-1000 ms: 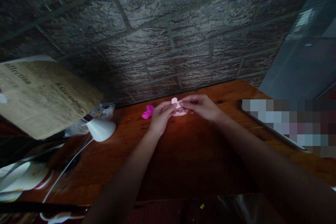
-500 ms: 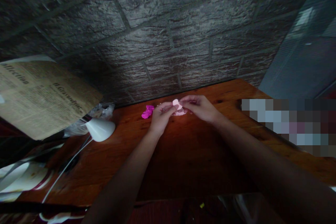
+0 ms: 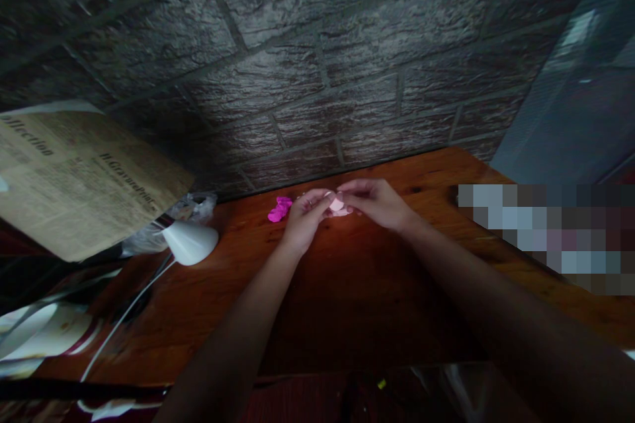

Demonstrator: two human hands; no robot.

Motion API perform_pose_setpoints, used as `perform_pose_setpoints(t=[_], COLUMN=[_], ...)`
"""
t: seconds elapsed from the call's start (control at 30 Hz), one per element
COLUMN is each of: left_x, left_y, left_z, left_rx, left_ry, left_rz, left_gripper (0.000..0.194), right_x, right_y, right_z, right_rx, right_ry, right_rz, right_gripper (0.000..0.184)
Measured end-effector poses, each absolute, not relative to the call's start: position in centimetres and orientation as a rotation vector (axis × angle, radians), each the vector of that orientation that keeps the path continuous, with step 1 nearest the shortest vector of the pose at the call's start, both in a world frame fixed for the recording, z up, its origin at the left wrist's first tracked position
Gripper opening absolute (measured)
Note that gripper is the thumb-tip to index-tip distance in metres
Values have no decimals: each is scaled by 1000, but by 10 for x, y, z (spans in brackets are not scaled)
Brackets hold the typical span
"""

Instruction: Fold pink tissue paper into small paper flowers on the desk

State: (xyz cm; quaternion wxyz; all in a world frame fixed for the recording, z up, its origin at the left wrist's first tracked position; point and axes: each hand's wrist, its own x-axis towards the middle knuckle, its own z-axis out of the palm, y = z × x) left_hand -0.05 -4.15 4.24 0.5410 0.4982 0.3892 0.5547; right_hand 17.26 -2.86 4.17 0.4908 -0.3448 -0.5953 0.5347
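Observation:
My left hand (image 3: 303,217) and my right hand (image 3: 378,203) meet over the far part of the wooden table. Between their fingertips they pinch a small, flat, pale pink piece of what looks like modelling clay (image 3: 336,201). Both hands have their fingers closed on it, and the fingers cover its edges. Just below it, more pale pink material (image 3: 341,213) shows, partly hidden by my hands. To the left of my left hand lies a bright magenta lump (image 3: 280,209) on the table.
A brick-patterned wall (image 3: 297,99) stands behind the wooden table (image 3: 357,291). To the left are a white cone-shaped base (image 3: 192,243) with a white cable, a newsprint-patterned shade (image 3: 84,178), clear plastic (image 3: 201,206) and a white container (image 3: 54,330). A blurred-out area lies right.
The pale pink piece has tilted and sunk slightly between my fingertips, so less of it shows above them. My hands have barely moved.

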Motion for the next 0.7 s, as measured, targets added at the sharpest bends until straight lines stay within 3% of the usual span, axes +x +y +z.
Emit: perform_pose_setpoints(t=[0.1, 0.3, 0.7], left_x=[-1, -1, 0], left_y=[-41, -39, -40], left_z=[43, 42, 42], left_rx=[1167, 1123, 1152], left_ry=[915, 920, 907], left_rz=[1344, 1345, 1311], left_gripper=[29, 33, 32], right_x=[172, 172, 169], right_y=[-29, -31, -32], right_z=[43, 45, 47], right_rx=[-845, -813, -794], right_ry=[-1391, -1379, -1244], right_rz=[1359, 1378, 1351], right_gripper=[30, 24, 32])
